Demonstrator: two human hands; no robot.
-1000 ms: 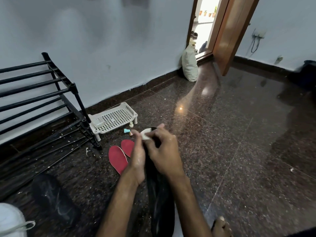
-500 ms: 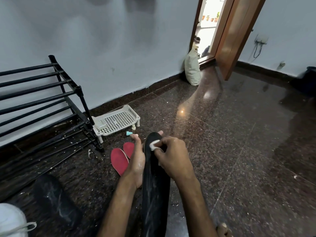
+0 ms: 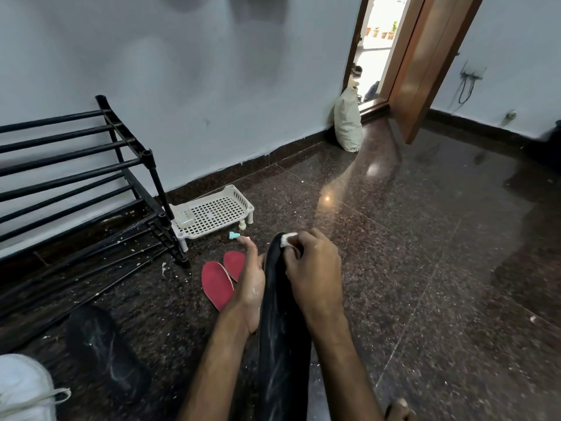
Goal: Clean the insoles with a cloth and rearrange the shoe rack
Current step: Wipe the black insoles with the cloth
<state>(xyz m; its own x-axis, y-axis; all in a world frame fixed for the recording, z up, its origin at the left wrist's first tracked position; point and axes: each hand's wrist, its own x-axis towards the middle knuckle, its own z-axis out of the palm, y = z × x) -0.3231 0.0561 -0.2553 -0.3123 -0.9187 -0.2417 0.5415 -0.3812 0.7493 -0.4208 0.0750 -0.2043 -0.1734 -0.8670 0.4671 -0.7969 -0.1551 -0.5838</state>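
Right hand (image 3: pixel 312 268): centre of the frame, fingers curled, pinching a small white cloth (image 3: pixel 287 238) against the top end of the held black insole (image 3: pixel 282 314).
Left hand (image 3: pixel 252 287): just to the left, fingers straight, laid flat along the insole's left edge to prop it.
Held insole: runs from bottom centre up to the hands, with pale streaks down its lower length, so I judge the wiping is far from finished.
Risk, grip: only a flat palm steadies the insole, so a hard rub at the tip could fold it or push it off the palm.
Risk, cloth: the wad is tiny and could slip out of the pinch, or just smear the streaks.
Risk, floor: the dark floor (image 3: pixel 425 299) is littered with pale crumbs, so a dropped insole would pick up dirt again.
Red insoles (image 3: pixel 217 284): a pair on the floor, just left of the left hand.
Second black insole (image 3: pixel 103 354): lower left, streaked.
Shoe rack (image 3: pixel 76 177): left edge, black bars, no shoes on it.
White slotted tray (image 3: pixel 212 212): beside the rack's foot.
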